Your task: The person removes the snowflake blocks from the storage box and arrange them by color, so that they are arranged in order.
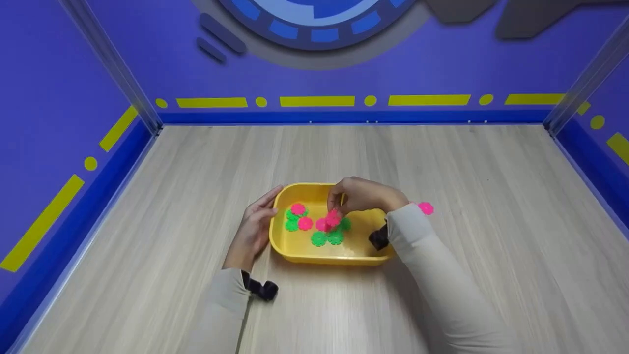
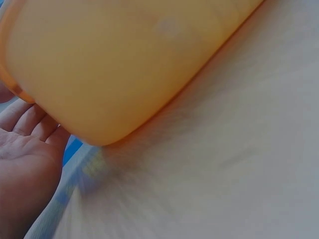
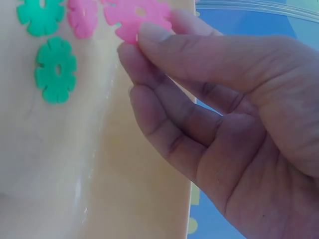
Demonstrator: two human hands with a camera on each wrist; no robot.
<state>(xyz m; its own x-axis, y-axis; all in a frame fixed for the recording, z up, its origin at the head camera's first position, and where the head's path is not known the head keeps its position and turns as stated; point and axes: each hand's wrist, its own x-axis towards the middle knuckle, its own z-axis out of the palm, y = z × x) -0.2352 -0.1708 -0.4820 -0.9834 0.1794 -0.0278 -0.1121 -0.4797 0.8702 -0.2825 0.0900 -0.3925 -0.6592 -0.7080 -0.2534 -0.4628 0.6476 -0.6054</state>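
Observation:
A yellow plastic basin (image 1: 324, 259) holds several pink and green notched snowflake discs. My left hand (image 1: 253, 226) holds its left end, thumb at the rim; in the left wrist view the fingers (image 2: 37, 119) lie along the outside of the wall. Over the basin, my right hand (image 1: 366, 194) pinches a pink snowflake disc (image 3: 157, 17) between thumb and fingertips. Green discs (image 1: 318, 239) lie below that hand. At the basin's left end is a small cluster with pink discs (image 1: 305, 224) on and beside green ones. Part of the basin's right side is hidden by my right arm.
Another pink disc (image 1: 426, 208) lies on the wooden table (image 1: 491, 236), outside the basin beyond my right wrist. Blue panels (image 1: 314, 81) with yellow marks enclose the table at the back and both sides. Each wrist carries a black camera (image 1: 265, 290).

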